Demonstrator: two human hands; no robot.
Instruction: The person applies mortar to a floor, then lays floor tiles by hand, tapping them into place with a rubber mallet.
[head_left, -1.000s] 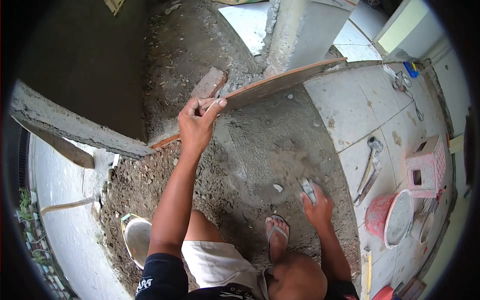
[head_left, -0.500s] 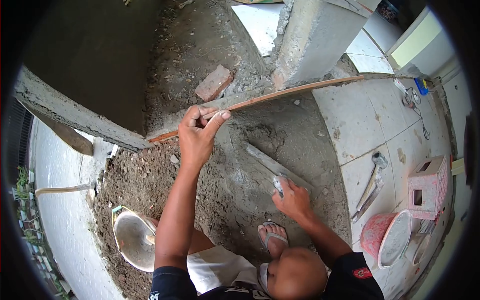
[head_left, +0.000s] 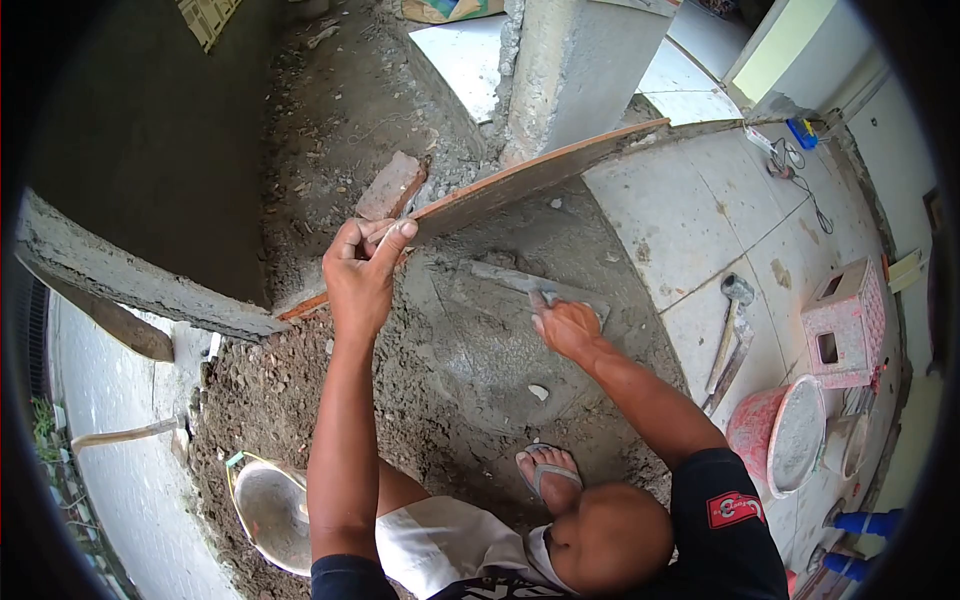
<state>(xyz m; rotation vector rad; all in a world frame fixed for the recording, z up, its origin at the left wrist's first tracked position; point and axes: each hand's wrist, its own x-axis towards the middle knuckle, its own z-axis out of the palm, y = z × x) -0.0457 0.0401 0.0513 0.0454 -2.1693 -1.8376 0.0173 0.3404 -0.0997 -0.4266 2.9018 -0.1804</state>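
Observation:
A long thin board (head_left: 530, 178) stands on edge along the border of the wet cement. My left hand (head_left: 362, 275) pinches its upper edge between thumb and fingers near a broken brick (head_left: 392, 186). Lower right of that, my right hand (head_left: 570, 328) is wrapped round the handle of a flat trowel (head_left: 500, 277), whose blade lies on the grey wet cement (head_left: 480, 350). A small pale chip (head_left: 539, 392) rests on the cement below the trowel.
A concrete pillar (head_left: 560, 80) rises beyond the board. At right are a hammer (head_left: 737, 290), a pink box (head_left: 845, 320) and a red bucket (head_left: 755, 430). A bowl (head_left: 270, 515) sits on loose soil at lower left, near a wooden-handled tool (head_left: 125, 434).
The board has tilted, showing more of its side face. My right hand and the trowel have moved up across the cement, with the blade turned flatter. The view has shifted a little.

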